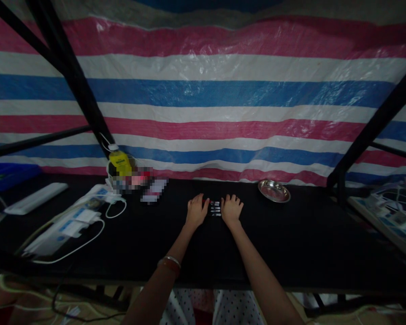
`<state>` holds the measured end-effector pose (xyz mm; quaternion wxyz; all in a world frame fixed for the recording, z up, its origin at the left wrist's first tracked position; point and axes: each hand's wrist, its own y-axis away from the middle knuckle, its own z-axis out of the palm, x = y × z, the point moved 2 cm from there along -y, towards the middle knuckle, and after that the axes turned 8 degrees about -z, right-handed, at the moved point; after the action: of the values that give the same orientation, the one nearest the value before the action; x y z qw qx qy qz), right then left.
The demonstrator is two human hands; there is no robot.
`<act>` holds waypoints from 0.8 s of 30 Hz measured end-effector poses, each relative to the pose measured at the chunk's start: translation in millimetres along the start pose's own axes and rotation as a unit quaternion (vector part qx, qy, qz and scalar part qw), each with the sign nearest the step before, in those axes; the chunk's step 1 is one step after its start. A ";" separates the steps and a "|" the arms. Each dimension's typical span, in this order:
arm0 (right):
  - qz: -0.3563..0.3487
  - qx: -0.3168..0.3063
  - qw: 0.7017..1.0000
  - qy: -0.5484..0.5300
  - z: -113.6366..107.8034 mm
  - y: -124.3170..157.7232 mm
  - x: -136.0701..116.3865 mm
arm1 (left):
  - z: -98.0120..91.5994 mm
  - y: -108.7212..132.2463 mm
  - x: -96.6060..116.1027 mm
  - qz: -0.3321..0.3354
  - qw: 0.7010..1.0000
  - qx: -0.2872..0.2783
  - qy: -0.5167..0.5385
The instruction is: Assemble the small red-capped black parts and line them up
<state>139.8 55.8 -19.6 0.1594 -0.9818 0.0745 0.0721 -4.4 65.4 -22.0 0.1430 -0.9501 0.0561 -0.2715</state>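
Both my hands rest on a black table point(291, 239). My left hand point(196, 211) lies palm down with its fingers curled slightly. My right hand point(232, 208) lies flat, fingers spread. Between the two hands lie a few small silver and dark cylindrical pieces point(215, 208) in a short stack of rows. The fingertips of both hands sit right beside these pieces; neither hand plainly grips one. A bangle point(169, 261) circles my left wrist.
A round metal dish point(274, 191) sits to the right at the table's back. A yellow bottle point(120, 163), white cables point(88, 234) and white devices point(35, 197) crowd the left. Black frame bars point(71, 76) and a striped tarpaulin point(223, 90) stand behind.
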 end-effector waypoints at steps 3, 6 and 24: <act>0.001 0.008 1.000 0.001 1.1 0.1 -0.6 | 1.0 -2.0 -2.8 -0.019 1.000 -0.003 0.024; -0.002 0.014 1.000 -0.001 2.4 0.5 -0.1 | 2.1 -4.0 -5.5 -0.033 0.998 -0.008 0.045; -0.001 0.012 1.000 -0.006 4.6 0.4 2.0 | -0.8 -0.7 -0.9 -0.008 0.999 0.008 -0.045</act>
<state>141.1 56.7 -24.4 0.1718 -0.9794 0.0730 0.0770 -5.5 66.0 -21.7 0.1510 -0.9606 0.0392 -0.2299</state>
